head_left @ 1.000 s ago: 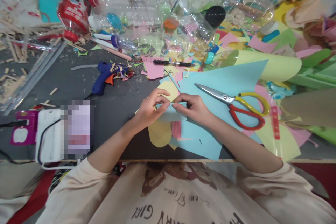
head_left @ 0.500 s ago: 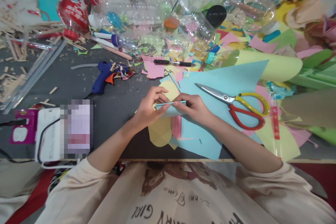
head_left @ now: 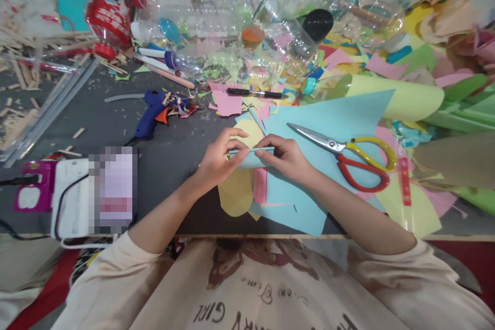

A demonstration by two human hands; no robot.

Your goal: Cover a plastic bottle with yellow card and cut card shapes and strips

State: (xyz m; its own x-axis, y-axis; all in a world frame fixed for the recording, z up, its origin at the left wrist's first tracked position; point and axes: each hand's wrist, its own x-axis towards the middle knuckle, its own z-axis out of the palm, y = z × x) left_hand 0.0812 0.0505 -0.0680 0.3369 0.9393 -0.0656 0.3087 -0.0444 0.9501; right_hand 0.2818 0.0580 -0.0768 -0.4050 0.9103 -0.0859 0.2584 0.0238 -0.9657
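Note:
A small piece of light blue paper (head_left: 249, 161), its upper edge rolled or folded into a narrow strip, is held between both hands. My left hand (head_left: 220, 159) pinches its left part with thumb and fingers. On the right part, my right hand (head_left: 284, 155) does the same, the two thumbs almost meeting. Below them lie a yellow paper piece with a rounded end (head_left: 236, 197) and a pink paper strip (head_left: 260, 188). A large light blue sheet (head_left: 297, 201) spreads under my right forearm. Just beyond the hands lies a thin blue paper stick (head_left: 257, 119).
Scissors with red and yellow handles (head_left: 340, 149) lie on the blue sheet. A blue glue gun (head_left: 150, 113) rests to the left, near a phone (head_left: 118, 188) and a white power strip (head_left: 71, 198). Behind are a black pen (head_left: 254, 93), clear plastic bottles (head_left: 193, 5) and paper scraps.
Both hands stay in nearly the same place, still pinching the blue paper. The left fingers and thumb have shifted slightly along its rolled edge.

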